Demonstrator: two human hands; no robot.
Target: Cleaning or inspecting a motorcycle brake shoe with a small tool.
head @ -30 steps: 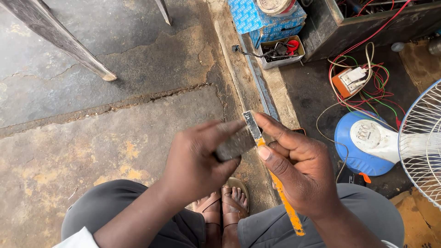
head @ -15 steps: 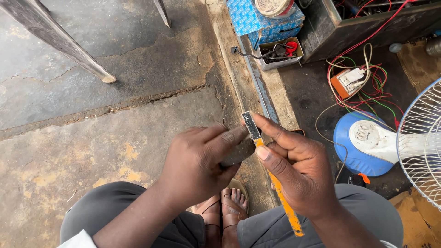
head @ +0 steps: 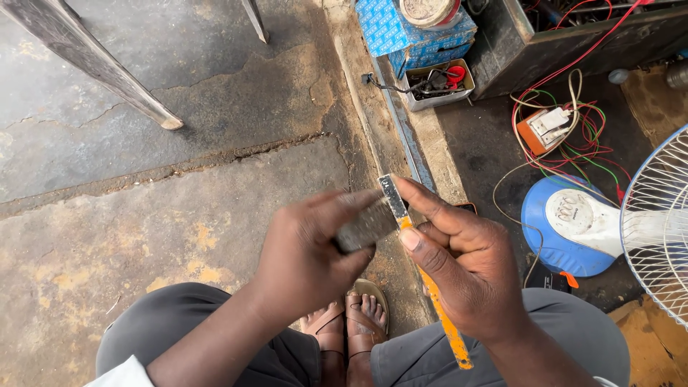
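My right hand (head: 466, 265) grips a thin orange-handled blade tool (head: 446, 322); its flat grey metal tip (head: 392, 193) points up past my thumb and fingers. My left hand (head: 308, 254) pinches a small dark grey block (head: 367, 226) and presses it against the side of the metal tip. The two hands meet above my knees. Below them my sandalled feet (head: 351, 322) rest on the concrete floor.
A blue-and-white fan base (head: 573, 226) and its wire grille (head: 663, 229) stand to the right. Tangled coloured wires and an orange-white adapter (head: 546, 129) lie behind it. A small tray of parts (head: 437, 82), a blue box (head: 401, 29) and a metal chair leg (head: 100, 72) stand farther off.
My left hand has slid the grey block back along the blade tip, its fingers shifting slightly; my right hand keeps the tool almost still.
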